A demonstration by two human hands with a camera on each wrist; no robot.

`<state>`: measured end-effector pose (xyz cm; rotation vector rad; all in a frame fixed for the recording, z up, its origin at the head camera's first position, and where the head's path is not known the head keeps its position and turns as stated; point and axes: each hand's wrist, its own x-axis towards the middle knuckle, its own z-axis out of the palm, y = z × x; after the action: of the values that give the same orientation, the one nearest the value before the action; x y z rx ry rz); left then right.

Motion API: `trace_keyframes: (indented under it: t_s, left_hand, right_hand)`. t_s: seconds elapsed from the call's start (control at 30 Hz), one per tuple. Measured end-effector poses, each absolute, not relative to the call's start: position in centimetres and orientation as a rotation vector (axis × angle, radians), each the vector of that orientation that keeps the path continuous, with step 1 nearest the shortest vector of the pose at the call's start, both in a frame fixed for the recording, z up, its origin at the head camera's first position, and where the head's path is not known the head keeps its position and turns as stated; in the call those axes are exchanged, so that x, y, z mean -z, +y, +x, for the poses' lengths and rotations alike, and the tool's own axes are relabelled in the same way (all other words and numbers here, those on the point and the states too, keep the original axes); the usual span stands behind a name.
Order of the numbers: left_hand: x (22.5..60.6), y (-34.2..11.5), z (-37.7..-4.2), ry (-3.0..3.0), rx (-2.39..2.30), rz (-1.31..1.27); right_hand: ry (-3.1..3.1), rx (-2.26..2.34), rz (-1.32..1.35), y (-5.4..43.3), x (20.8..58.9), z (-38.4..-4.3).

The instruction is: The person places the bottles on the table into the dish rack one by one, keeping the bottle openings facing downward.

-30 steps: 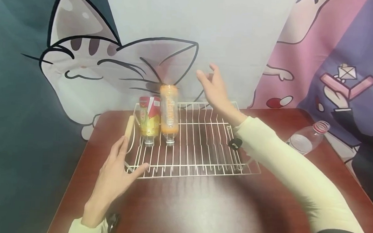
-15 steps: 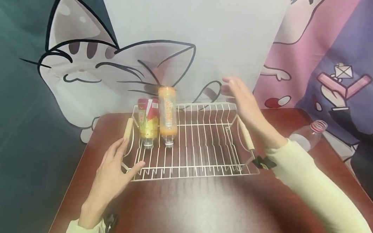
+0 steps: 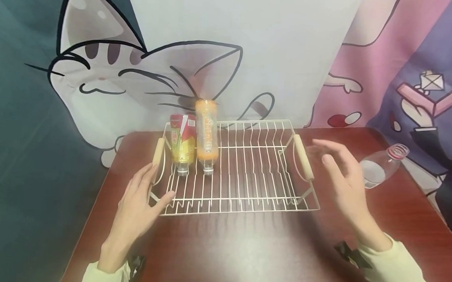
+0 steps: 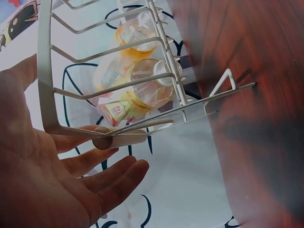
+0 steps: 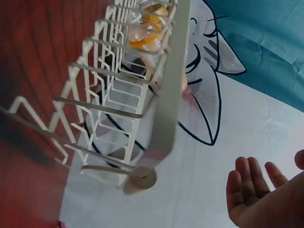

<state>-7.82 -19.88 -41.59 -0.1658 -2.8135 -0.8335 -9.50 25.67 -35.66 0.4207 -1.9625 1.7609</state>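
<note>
A white wire dish rack with a wooden handle at each end stands on the table. Inside, at its left end, two plastic bottles lean neck down: a red-and-yellow one and a clear one with orange ends. My left hand is at the left handle, its fingers fairly straight and against or very near the wood. Off the rack's right end, between the right handle and a clear bottle, my right hand hovers with loose fingers, holding nothing.
The clear bottle has a red ring at its neck and stands on the table's right side. Behind the table hangs a printed cloth backdrop with a cat drawing. Dark straps hang at both wrists.
My right hand has come from above the back of the rack, over its right end, down to the right beside the clear bottle. The left hand and both leaning bottles stay in place.
</note>
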Motion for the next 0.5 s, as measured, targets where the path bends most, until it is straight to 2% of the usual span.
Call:
trace_keyframes:
  t_s: [0.23, 0.5]
  left_hand:
    - [42.0, -20.2, -7.9, -2.768, 0.879, -0.183]
    - [42.2, -20.4, -8.0, -2.762, 0.927, -0.179]
  right_hand:
    - [-1.725, -1.783, 0.446, 27.6, 38.5, -6.4]
    - [-1.571, -1.816, 0.380, 29.1, 39.7, -4.9]
